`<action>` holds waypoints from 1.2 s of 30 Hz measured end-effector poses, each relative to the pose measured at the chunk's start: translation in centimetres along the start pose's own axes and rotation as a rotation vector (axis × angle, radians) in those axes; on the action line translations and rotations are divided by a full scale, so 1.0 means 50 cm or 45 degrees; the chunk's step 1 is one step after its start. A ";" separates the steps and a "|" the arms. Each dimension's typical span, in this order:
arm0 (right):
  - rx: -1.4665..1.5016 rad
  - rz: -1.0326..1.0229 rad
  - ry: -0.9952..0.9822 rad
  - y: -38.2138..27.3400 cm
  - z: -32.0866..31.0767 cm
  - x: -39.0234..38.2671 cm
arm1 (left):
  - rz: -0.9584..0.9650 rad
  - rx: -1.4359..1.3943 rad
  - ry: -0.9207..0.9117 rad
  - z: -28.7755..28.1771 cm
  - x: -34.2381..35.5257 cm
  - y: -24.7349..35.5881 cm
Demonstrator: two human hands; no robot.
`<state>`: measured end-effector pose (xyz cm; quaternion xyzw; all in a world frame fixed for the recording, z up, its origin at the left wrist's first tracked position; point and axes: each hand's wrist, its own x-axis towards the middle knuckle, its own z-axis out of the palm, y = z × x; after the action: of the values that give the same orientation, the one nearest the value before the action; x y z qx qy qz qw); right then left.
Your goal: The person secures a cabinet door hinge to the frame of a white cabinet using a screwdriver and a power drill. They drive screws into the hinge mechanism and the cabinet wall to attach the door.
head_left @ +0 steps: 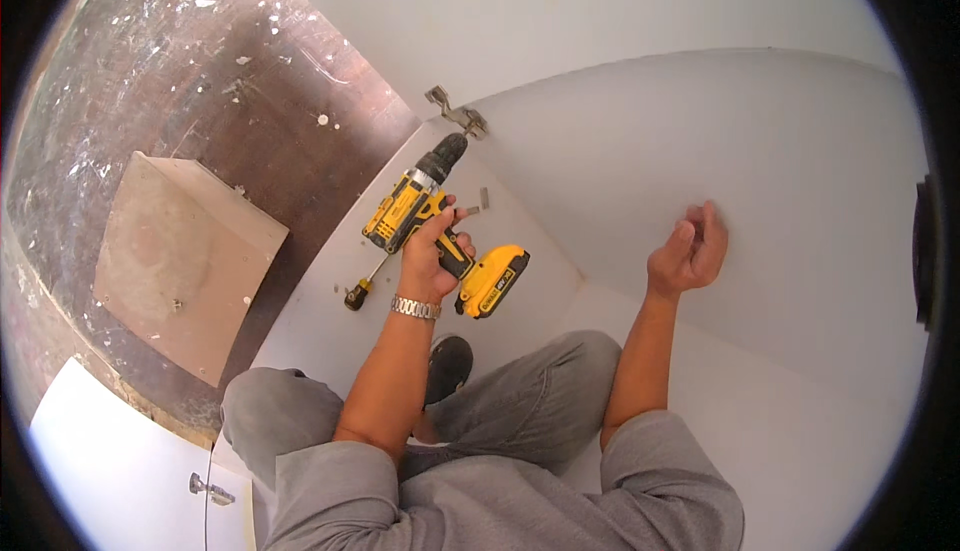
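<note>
My left hand (pixel 435 251) is wrapped round the grip of a yellow and black cordless drill (pixel 400 213), its battery toward my lap. The drill's chuck points away from me, its tip close to a metal cabinet hinge (pixel 458 114); whether they touch I cannot tell. The hinge sits where two white panels meet. Beside the large white panel (pixel 800 221), my right hand (pixel 690 251) is raised with its fingers curled and thumb drawn in. Anything between those fingertips is too small to make out. A screwdriver (pixel 357 296) with a yellow and black handle lies left of my left wrist.
Small metal pieces (pixel 484 198) rest on the white panel below the drill. On the stained brown floor (pixel 310 131) to the left stands a beige box-like piece (pixel 170 261). Another hinge (pixel 212 490) is on a white panel at lower left. My shoe (pixel 449 366) is near the drill battery.
</note>
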<state>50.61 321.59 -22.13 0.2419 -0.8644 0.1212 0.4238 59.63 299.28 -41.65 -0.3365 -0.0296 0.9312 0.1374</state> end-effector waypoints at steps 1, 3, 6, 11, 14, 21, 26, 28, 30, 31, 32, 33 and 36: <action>0.060 0.014 0.027 0.002 0.005 0.002 | 0.005 -0.010 -0.016 0.001 0.002 0.000; 0.108 0.026 0.064 0.001 0.004 0.004 | -0.013 -0.046 -0.089 0.009 0.004 0.000; 0.065 0.012 0.013 0.002 0.005 0.006 | -0.017 -0.034 -0.003 -0.001 0.005 -0.005; 0.026 0.064 0.028 0.000 0.000 0.001 | -0.052 -0.143 -0.078 0.007 0.001 -0.001; 0.096 0.007 0.052 -0.003 0.009 0.008 | -0.080 -0.174 -0.080 0.010 -0.001 0.000; 0.124 -0.006 0.069 -0.016 0.020 0.013 | -0.100 -0.211 -0.054 0.017 -0.003 0.003; 0.170 0.027 0.076 -0.014 0.017 0.013 | -0.065 -0.199 -0.038 0.029 -0.007 -0.007; 0.188 0.040 0.072 -0.011 0.016 0.011 | -0.098 -0.241 -0.054 0.022 -0.002 -0.008; 0.203 0.055 0.064 -0.009 0.013 0.011 | -0.095 -0.211 -0.046 0.022 -0.002 -0.004; 0.239 0.072 0.068 -0.007 0.013 0.011 | -0.091 -0.182 -0.035 0.021 -0.003 -0.002; 0.277 0.089 0.074 -0.008 0.013 0.010 | -0.091 -0.178 -0.036 0.017 -0.001 0.000; 0.276 0.092 0.076 -0.008 0.012 0.009 | -0.062 -0.126 -0.042 0.011 0.002 0.000; 0.246 0.059 0.049 -0.004 0.011 0.008 | -0.031 -0.054 -0.044 0.005 0.004 0.001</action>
<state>50.16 321.05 -22.13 0.2592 -0.8458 0.2182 0.4121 59.33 299.29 -41.57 -0.3229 -0.0559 0.9342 0.1409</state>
